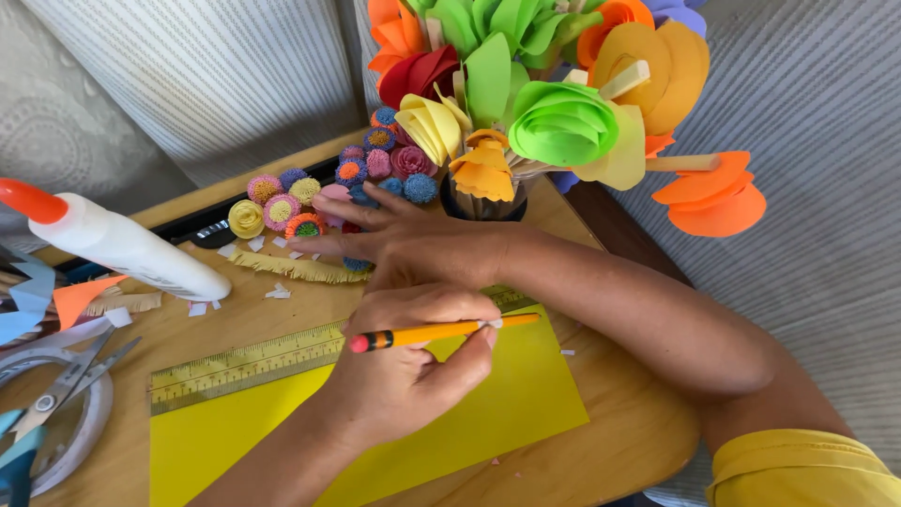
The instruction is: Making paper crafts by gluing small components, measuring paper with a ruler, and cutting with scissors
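Striped pale fabric backs your wooden table (610,451), where a bunch of big paper flowers (554,113) stands in a dark cup at 12 o'clock, a yellow paper sheet (507,404) lies at 6 o'clock with a yellow ruler (244,361) along its top edge, and a white glue bottle (131,249) lies tilted at 9 o'clock. Your right hand (413,246) comes in from 3 o'clock, forearm across the table, fingers spread flat beside small fringed paper blooms (282,208). Your left hand (413,371), rising from 6 o'clock, pinches an orange pencil (441,331) held level over the ruler.
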